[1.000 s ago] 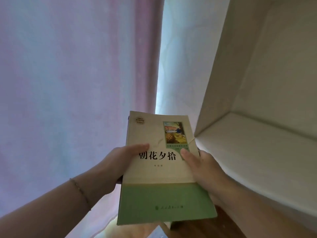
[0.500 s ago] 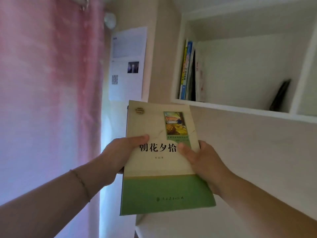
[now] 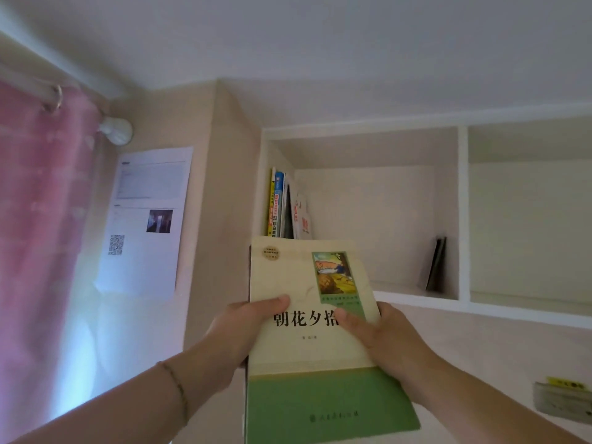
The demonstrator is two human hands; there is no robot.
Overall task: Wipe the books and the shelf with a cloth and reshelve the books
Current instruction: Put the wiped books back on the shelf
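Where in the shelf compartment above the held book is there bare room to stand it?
Bare shelf floor lies between the upright books against the left wall and the dark item leaning in the right corner. The left end is crowded. The right compartment shows nothing inside.

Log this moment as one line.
phase: reshelving | left hand: grips book | right hand: grips book | shelf: books upright at left

**Readable text: book cover only**

We read 朝花夕拾 in large black characters across the cover of the cream-and-green book [image 3: 307, 341]. Publisher line on its green band: too small for us. Above that book, spines of the shelved books [image 3: 282, 206] blur out. Left of it, the wall notice [image 3: 144, 219] shows a QR code, print illegible.
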